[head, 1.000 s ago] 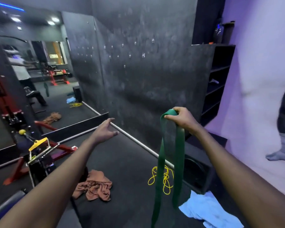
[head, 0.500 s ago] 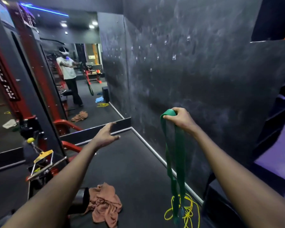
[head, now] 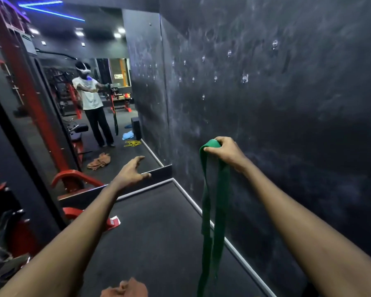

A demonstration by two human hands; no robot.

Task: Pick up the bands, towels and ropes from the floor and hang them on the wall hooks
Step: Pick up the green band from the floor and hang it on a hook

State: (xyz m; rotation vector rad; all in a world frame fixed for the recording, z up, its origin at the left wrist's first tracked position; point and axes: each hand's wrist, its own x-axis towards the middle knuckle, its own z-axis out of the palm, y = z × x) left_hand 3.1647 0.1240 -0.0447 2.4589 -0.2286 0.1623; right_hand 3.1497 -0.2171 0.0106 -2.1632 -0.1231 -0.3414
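Note:
My right hand (head: 227, 153) grips the top of a long green band (head: 214, 211), which hangs doubled down in front of the dark wall. Several small clear wall hooks (head: 244, 78) dot that wall above and to the right of the hand, all bare. My left hand (head: 132, 173) is stretched forward at mid-height, fingers apart, holding nothing. A brown towel (head: 124, 289) lies on the floor at the bottom edge, partly cut off.
A large mirror (head: 107, 103) on the left reflects a person, a brown towel, a yellow rope and a blue towel. Red gym machine frames (head: 73, 179) stand at the left. A pale strip (head: 201, 213) runs along the wall's base.
The view has swung left and closer to the wall. The yellow rope and blue towel have dropped out of direct sight. Both hands keep their pose, the right still holding the band.

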